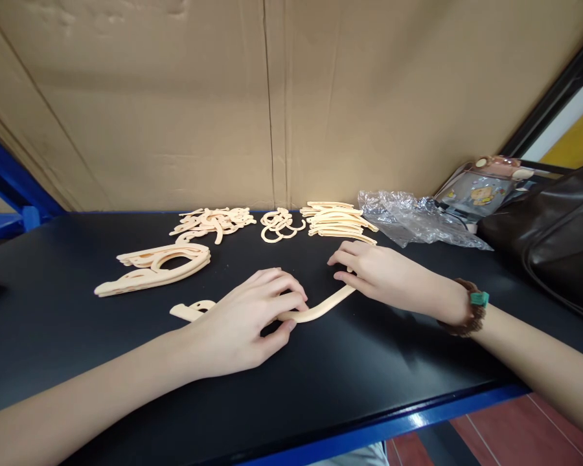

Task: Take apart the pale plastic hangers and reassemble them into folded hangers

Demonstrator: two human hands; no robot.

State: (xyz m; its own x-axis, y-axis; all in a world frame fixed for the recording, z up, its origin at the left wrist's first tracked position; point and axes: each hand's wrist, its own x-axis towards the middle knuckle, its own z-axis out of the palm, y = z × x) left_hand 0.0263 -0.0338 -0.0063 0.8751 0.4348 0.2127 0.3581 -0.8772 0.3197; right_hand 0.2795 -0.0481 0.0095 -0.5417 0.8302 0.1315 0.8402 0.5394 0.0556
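A curved beige piece (320,310) lies on the black table, running between my two hands. My left hand (252,323) is closed over its left part, with thumb and fingers around it. Near its right end, my right hand (369,272) has its fingertips closed on the piece. Another beige part (187,312), with a hole in it, sticks out to the left from behind my left hand; whether the two parts are joined is hidden. Farther left lies a stack of beige hanger-shaped pieces (148,278).
Along the back lie a pile of hooked pieces (218,223), some small hooks (280,225) and a stack of curved strips (340,220). Crumpled clear plastic (418,220), a transparent pouch (480,194) and a dark bag (554,226) are at the right. Cardboard (175,103) stands behind.
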